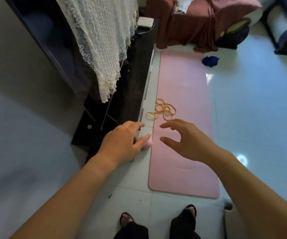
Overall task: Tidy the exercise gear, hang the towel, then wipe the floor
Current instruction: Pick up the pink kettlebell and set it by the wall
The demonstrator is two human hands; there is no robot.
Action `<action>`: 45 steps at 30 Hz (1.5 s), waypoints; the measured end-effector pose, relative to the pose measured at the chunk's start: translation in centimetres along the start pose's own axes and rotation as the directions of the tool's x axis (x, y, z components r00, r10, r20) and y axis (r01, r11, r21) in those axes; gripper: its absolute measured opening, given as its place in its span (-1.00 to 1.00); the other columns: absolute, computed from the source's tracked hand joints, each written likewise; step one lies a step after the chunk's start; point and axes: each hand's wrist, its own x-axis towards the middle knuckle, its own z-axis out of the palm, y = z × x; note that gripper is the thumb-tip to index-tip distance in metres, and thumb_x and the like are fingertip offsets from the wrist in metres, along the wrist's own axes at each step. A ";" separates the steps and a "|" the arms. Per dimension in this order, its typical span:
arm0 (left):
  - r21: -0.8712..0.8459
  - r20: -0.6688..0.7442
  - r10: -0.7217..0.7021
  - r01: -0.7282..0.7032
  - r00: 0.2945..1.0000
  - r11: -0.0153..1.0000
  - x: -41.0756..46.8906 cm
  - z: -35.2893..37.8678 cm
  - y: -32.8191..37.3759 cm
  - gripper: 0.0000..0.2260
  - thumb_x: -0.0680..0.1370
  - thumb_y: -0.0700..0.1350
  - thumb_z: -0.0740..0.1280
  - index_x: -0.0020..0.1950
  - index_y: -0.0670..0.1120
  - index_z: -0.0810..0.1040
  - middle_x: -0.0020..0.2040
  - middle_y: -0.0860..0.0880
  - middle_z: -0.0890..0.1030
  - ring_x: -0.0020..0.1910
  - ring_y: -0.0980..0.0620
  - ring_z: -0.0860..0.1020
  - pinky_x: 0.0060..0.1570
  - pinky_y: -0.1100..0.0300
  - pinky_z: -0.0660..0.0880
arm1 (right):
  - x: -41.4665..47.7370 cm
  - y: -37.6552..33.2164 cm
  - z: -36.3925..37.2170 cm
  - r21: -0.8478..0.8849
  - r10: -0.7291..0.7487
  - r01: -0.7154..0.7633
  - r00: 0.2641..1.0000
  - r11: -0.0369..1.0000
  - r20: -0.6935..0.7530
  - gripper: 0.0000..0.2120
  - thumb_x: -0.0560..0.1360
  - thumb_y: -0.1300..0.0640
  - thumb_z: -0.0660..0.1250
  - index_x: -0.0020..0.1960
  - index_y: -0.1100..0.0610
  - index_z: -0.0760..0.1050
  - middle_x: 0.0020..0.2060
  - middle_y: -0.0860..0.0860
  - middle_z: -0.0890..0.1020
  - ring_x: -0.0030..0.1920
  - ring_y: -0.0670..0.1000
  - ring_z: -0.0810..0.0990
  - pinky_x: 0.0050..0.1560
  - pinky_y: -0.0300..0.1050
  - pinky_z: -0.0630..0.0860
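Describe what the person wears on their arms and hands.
Nothing is worn: no sleeves show anywhere up to the picture's edge. The left hand and the right hand carry no gloves, watch, bracelet or ring that I can see.

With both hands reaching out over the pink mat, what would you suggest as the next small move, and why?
Probably lower the right hand onto the yellow band, which lies tangled across the left edge of the pink mat just beyond its fingertips. That hand is open and holds nothing, and the mat likely cannot be rolled until the band is off.
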 end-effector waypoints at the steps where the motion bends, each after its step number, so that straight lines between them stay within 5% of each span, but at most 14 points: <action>1: 0.009 0.000 -0.012 0.012 1.000 1.000 0.6 0.8 0.8 -0.61 0.56 0.14 0.15 0.38 0.09 0.34 0.30 0.11 0.43 -0.14 0.13 0.38 -0.10 0.23 0.38 | 0.1 1.2 -0.3 -0.005 -0.008 0.008 1.000 1.000 0.008 -0.62 0.50 -0.11 0.28 0.30 -0.08 0.41 0.28 -0.14 0.45 0.21 -0.10 0.44 0.17 -0.23 0.38; 10: -0.047 -0.028 -0.225 0.224 0.974 0.974 6.3 9.5 4.7 -0.66 0.55 0.14 0.15 0.29 0.08 0.42 0.21 0.10 0.49 -0.18 0.10 0.42 -0.22 0.22 0.38 | 3.2 11.7 -1.0 -0.057 -0.112 0.125 0.975 0.991 0.190 -0.63 0.51 -0.06 0.29 0.29 -0.05 0.41 0.24 -0.10 0.48 0.20 -0.05 0.45 0.18 -0.22 0.37; 16: -0.074 -0.021 -0.288 0.285 0.957 0.956 11.0 15.6 1.7 -0.65 0.56 0.11 0.18 0.31 0.06 0.41 0.20 0.06 0.49 0.05 0.04 0.51 -0.13 0.18 0.48 | 7.2 17.3 3.2 0.064 -0.096 0.086 0.981 0.994 0.169 -0.66 0.50 -0.04 0.32 0.25 -0.03 0.44 0.19 -0.10 0.51 0.11 -0.09 0.47 0.05 -0.30 0.34; 24: -0.053 0.005 -0.257 0.257 0.966 0.965 18.1 29.0 -7.1 -0.70 0.58 0.04 0.19 0.30 0.07 0.40 0.22 0.08 0.48 -0.02 0.16 0.45 -0.26 0.35 0.33 | 15.8 26.8 15.4 0.029 -0.093 0.089 0.980 0.996 0.177 -0.62 0.50 -0.04 0.31 0.29 -0.01 0.41 0.23 -0.07 0.48 0.17 -0.03 0.46 0.18 -0.17 0.42; 35: -0.008 0.062 -0.333 0.334 0.941 0.943 26.9 52.2 -22.2 -0.62 0.56 0.07 0.22 0.37 0.06 0.34 0.29 0.00 0.43 0.17 -0.04 0.47 0.06 0.11 0.44 | 28.2 43.3 37.7 -0.137 -0.159 0.185 0.971 0.973 0.178 -0.63 0.50 0.00 0.31 0.28 0.05 0.43 0.20 0.00 0.52 0.15 0.01 0.49 0.19 -0.09 0.45; 45: -0.039 -0.055 -0.377 0.375 0.925 0.926 31.8 61.8 -29.8 -0.59 0.53 -0.02 0.26 0.37 -0.01 0.35 0.31 -0.08 0.41 0.23 -0.14 0.44 0.19 0.03 0.41 | 35.2 48.8 47.1 -0.095 -0.276 0.274 0.961 0.957 -0.008 -0.64 0.48 0.00 0.35 0.25 0.05 0.47 0.21 0.01 0.51 0.19 0.04 0.48 0.21 -0.05 0.45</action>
